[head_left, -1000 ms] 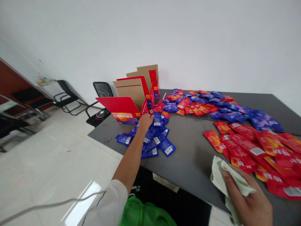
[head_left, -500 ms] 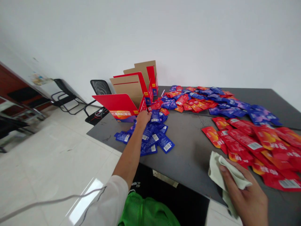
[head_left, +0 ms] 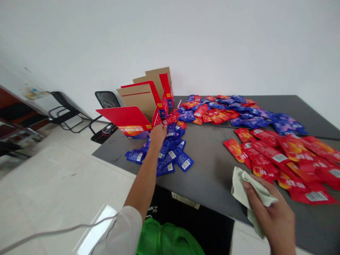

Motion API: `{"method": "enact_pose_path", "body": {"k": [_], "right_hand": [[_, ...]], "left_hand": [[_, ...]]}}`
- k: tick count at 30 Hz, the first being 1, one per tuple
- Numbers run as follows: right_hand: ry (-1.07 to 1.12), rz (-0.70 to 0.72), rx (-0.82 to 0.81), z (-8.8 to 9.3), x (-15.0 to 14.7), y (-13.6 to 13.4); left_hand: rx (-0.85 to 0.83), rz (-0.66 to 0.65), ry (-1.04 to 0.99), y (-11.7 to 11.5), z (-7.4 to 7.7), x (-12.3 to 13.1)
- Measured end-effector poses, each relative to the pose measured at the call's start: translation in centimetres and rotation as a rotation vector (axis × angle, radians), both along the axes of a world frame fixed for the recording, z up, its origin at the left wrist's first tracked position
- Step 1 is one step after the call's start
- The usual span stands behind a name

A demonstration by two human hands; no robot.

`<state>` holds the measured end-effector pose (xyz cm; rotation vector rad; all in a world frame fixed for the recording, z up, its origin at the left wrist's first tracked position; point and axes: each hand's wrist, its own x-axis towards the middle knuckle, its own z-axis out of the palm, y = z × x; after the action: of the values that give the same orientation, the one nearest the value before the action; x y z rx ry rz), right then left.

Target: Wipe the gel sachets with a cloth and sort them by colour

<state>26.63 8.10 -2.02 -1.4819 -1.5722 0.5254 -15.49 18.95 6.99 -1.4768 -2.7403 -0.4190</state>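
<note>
My left hand reaches far out and rests on a heap of blue packets, fingers curled onto them, right beside an open red cardboard box. Near the table's front edge, my right hand grips a pale folded cloth pressed against the dark table. Red packets lie spread just beyond the cloth.
A mixed pile of red and blue packets covers the far side of the table. A second open box stands behind the first. Black chairs stand on the tiled floor at left. A green bag sits below me.
The view has drifted slightly left and down. My left hand stays on the blue packets; my right hand with the cloth has shifted a little left.
</note>
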Motion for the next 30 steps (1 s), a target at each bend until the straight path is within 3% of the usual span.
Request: {"method": "enact_pose_path", "body": {"k": [3,6,8,11,15,22,30], "right_hand": [[0.006,0.045,0.032,0.0,-0.1,0.0],[-0.001,0.102,0.058,0.4,-0.3,0.1],[-0.01,0.132,0.054,0.7,-0.4,0.2],[-0.018,0.171,0.036,0.9,-0.4,0.2],[-0.013,0.232,0.041,0.7,-0.3,0.2],[0.003,0.285,0.124,0.9,-0.4,0.8],[-0.005,0.342,0.19,1.0,-0.3,1.6]], "left_hand": [[0.074,-0.093,0.023,0.1,1.6,3.4],[0.129,-0.382,0.001,1.7,2.5,8.3],[0.103,-0.665,-0.054,3.7,2.2,11.7],[0.042,-0.792,-0.084,7.4,0.8,15.6],[0.14,-0.692,-0.042,12.1,-1.1,17.2],[0.201,-0.509,0.036,19.1,-2.5,14.9],[0.054,-0.452,0.071,23.5,-3.6,12.2]]}}
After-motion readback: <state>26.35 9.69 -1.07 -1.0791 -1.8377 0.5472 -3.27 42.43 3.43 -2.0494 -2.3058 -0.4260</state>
